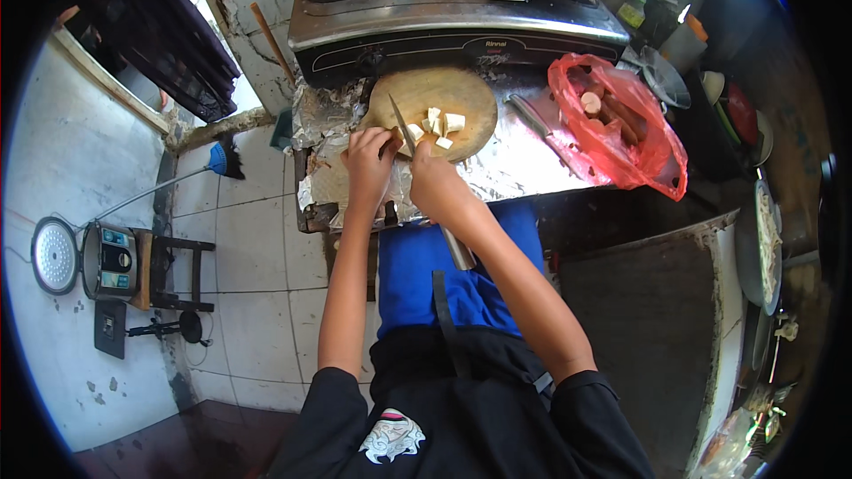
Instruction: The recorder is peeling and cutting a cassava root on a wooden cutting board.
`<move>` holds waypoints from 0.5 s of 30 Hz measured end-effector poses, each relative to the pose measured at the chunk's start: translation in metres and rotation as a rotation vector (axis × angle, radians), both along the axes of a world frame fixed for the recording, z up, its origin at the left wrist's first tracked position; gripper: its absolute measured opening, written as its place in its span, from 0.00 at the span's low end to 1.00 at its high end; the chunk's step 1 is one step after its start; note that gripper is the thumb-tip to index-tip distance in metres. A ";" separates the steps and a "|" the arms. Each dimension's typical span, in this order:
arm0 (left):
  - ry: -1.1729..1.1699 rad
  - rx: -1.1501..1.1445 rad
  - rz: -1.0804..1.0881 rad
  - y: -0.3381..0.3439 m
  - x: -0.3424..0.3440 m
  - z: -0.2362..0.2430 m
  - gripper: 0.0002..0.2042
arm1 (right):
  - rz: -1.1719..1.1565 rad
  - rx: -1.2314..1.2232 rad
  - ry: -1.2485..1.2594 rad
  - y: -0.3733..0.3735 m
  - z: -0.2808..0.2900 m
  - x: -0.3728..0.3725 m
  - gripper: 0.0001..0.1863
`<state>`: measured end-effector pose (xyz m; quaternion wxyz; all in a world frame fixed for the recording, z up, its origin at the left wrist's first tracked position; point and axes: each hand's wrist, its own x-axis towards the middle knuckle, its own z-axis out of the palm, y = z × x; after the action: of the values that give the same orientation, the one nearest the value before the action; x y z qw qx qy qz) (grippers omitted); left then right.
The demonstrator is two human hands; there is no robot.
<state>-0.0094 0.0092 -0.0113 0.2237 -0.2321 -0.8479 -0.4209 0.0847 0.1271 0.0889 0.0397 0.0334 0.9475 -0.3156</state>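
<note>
Black sleeves and a blue apron fill the near edge, and both forearms reach away to a foil-covered counter (524, 160). The right hand (432, 179) is closed around the handle of a knife (404, 124), whose blade points far and slightly left onto a round wooden cutting board (466, 93). The left hand (368, 160) curls its fingers down on a piece at the board's near left edge, just beside the blade; what that piece is cannot be told. Pale, cream-coloured cubes (439, 124) lie in a small cluster on the board, just right of the blade. To the right, a red plastic bag (652, 155) lies open, holding brownish roots, one with a pale cut face. A second knife (531, 115) rests on the foil between board and bag. Farther off stands a steel gas stove (461, 22). On the left, a white tiled floor (257, 257) holds a rice cooker (106, 259).
</note>
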 end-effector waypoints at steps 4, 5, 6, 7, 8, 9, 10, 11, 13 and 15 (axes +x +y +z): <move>-0.010 0.018 0.021 -0.012 -0.004 -0.005 0.09 | 0.039 0.057 0.012 -0.012 0.003 -0.004 0.17; -0.010 -0.003 0.013 -0.014 -0.002 -0.005 0.09 | 0.029 0.029 -0.018 -0.014 0.004 -0.004 0.16; -0.006 -0.014 0.026 -0.014 0.000 0.000 0.08 | 0.028 0.050 -0.003 -0.015 0.005 -0.003 0.15; -0.002 0.017 0.053 -0.015 0.001 -0.001 0.08 | 0.027 0.046 -0.022 -0.017 0.007 -0.002 0.15; 0.012 0.004 0.057 -0.016 0.002 -0.001 0.08 | 0.030 0.038 -0.018 -0.018 0.007 -0.004 0.15; 0.019 -0.018 0.049 -0.016 0.006 -0.001 0.08 | 0.021 0.021 -0.021 -0.017 0.005 -0.003 0.15; 0.000 -0.028 0.053 -0.014 0.008 0.003 0.07 | 0.031 0.030 -0.023 -0.014 0.004 -0.003 0.15; -0.002 -0.027 0.059 -0.009 0.008 0.006 0.07 | 0.054 0.012 0.013 -0.008 0.002 -0.003 0.14; -0.025 -0.028 0.043 -0.009 0.007 0.007 0.07 | 0.066 -0.039 0.053 -0.009 0.000 -0.001 0.13; -0.003 -0.051 0.047 -0.009 0.007 0.005 0.07 | 0.063 -0.019 0.024 -0.009 0.001 -0.002 0.12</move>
<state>-0.0019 0.0001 -0.0065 0.2261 -0.2170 -0.8639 -0.3942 0.0828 0.1179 0.0896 0.0385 -0.0007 0.9454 -0.3236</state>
